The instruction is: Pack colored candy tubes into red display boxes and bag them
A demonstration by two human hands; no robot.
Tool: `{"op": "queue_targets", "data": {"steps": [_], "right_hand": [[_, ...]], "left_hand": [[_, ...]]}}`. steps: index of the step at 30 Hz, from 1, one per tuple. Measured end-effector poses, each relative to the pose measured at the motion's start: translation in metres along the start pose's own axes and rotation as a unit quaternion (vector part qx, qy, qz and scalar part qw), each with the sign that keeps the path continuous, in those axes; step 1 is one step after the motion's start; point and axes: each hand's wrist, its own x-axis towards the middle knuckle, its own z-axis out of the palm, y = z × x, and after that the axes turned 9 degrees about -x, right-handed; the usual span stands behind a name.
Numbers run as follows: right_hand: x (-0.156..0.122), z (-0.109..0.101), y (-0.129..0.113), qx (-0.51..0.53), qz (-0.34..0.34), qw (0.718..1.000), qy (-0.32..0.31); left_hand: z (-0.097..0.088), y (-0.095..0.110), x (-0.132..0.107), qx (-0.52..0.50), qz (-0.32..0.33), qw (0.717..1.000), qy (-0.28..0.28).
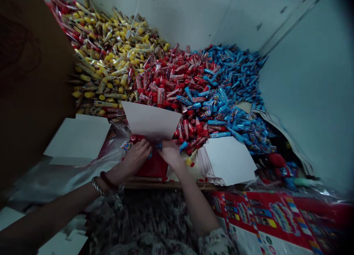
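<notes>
In front of me lies a red box (153,166), its white inner flap (151,120) standing up behind it. My left hand (137,155) is over the left part of the box, fingers curled; a bit of blue shows by its fingertips, but what they grip is hidden. My right hand (170,152) is at the box's right side, slightly blurred, its fingers closed on a small blue-wrapped tube (158,146). Beside the left hand are a red-capped tube (135,138) and a blue wrapper (126,145).
Behind the box spread heaps of yellow tubes (118,59), red tubes (177,76) and blue tubes (235,70) against a pale wall. White cards lie left (79,140), and a white stack (231,161) is on the right. Printed red packaging (265,218) lies at the lower right.
</notes>
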Motion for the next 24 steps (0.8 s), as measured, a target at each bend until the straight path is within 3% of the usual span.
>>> {"op": "queue_targets", "data": {"steps": [8,10,12,14,17,21,23,24], "right_hand": [[0.015,-0.010,-0.001,0.021,-0.001,1.000,-0.022],[0.016,-0.011,0.000,0.028,0.001,0.999,-0.020],[0.019,-0.010,-0.001,0.031,0.009,0.999,-0.026],[0.027,-0.007,-0.008,0.034,0.020,0.998,-0.049],[0.039,-0.004,-0.022,0.039,0.034,0.995,-0.084],[0.032,0.000,-0.024,0.048,0.028,0.995,-0.078],[0.013,0.005,-0.013,0.101,0.005,0.994,-0.028],[0.002,0.008,-0.006,0.149,-0.008,0.989,0.007]], "left_hand": [[0.004,-0.028,0.033,-0.155,-0.049,0.985,-0.055],[-0.001,-0.034,0.031,-0.233,-0.051,0.971,-0.016],[-0.010,-0.038,0.022,-0.331,-0.073,0.938,0.066],[-0.022,-0.037,0.008,-0.432,-0.149,0.873,0.167],[-0.042,-0.027,-0.011,-0.560,-0.261,0.731,0.291],[-0.053,-0.003,-0.023,-0.720,-0.234,0.555,0.345],[-0.048,0.006,-0.023,-0.757,-0.222,0.505,0.349],[-0.043,0.009,-0.021,-0.757,-0.225,0.500,0.354]]}}
